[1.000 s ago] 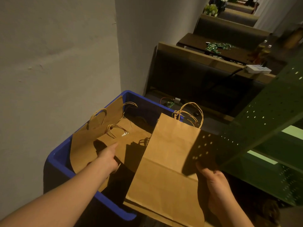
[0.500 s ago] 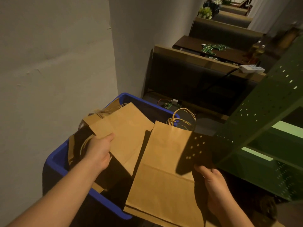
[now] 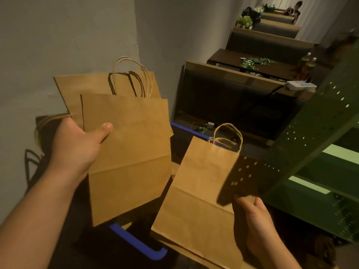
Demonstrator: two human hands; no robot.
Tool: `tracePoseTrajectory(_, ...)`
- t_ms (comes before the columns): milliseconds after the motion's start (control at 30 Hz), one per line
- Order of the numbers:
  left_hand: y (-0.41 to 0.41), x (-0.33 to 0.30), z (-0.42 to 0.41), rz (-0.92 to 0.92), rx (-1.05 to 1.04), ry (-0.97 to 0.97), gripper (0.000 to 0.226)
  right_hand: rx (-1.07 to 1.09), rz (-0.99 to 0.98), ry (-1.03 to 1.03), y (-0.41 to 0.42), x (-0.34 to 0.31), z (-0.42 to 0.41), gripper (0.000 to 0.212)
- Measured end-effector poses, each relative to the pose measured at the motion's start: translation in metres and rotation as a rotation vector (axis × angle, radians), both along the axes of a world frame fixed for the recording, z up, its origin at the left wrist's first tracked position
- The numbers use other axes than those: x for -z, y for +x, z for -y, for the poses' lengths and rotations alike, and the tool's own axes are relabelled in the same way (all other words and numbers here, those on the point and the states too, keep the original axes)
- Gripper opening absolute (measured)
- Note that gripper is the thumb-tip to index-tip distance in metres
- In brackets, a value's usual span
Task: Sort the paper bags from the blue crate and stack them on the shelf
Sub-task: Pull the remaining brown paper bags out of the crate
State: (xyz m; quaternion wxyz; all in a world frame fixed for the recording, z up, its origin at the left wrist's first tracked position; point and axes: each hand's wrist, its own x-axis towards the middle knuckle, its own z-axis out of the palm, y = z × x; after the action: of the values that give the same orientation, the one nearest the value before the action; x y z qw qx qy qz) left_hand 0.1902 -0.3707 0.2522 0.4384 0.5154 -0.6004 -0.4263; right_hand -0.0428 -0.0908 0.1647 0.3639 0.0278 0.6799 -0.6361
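Observation:
My left hand grips two flat brown paper bags by their left edge, thumb on the front one, and holds them raised above the blue crate. The rear bag's twine handles stick up against the wall. My right hand holds a stack of flat brown bags at its right edge, low on the right of the crate. The green perforated shelf casts a dotted shadow on that stack. The crate's inside is mostly hidden behind the bags.
A grey wall runs close on the left. Dark booth benches and a wooden table with small green packets stand behind the crate. A white box lies on the bench top near the shelf. A person sits far back.
My left hand took hold of bags in the crate and lifted them up and out toward me. The right hand kept its stack nearly still.

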Motion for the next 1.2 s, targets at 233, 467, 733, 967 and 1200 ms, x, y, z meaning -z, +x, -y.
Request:
tracePoseTrajectory(233,-0.001,0.003,0.009,0.066,0.12,0.039,0.037,-0.048,0.086,-0.335,0.002,-0.005,0.001,0.06)
tracePoseTrajectory(467,-0.015,0.021,-0.012,-0.092,0.282,0.301,0.04,-0.259,0.131,-0.342,0.008,-0.02,0.022,0.022)
tracePoseTrajectory(733,-0.019,0.0,-0.02,-0.305,0.385,0.353,0.06,-0.337,0.12,-0.422,0.018,-0.022,0.05,0.049)
tracePoseTrajectory(967,-0.03,0.004,-0.034,-0.241,0.369,0.327,0.041,-0.375,-0.09,-0.262,0.022,-0.023,0.061,0.037)
tracePoseTrajectory(1200,-0.032,0.006,-0.031,-0.207,0.292,0.349,0.049,-0.424,-0.077,-0.222,0.022,-0.031,0.059,0.03)
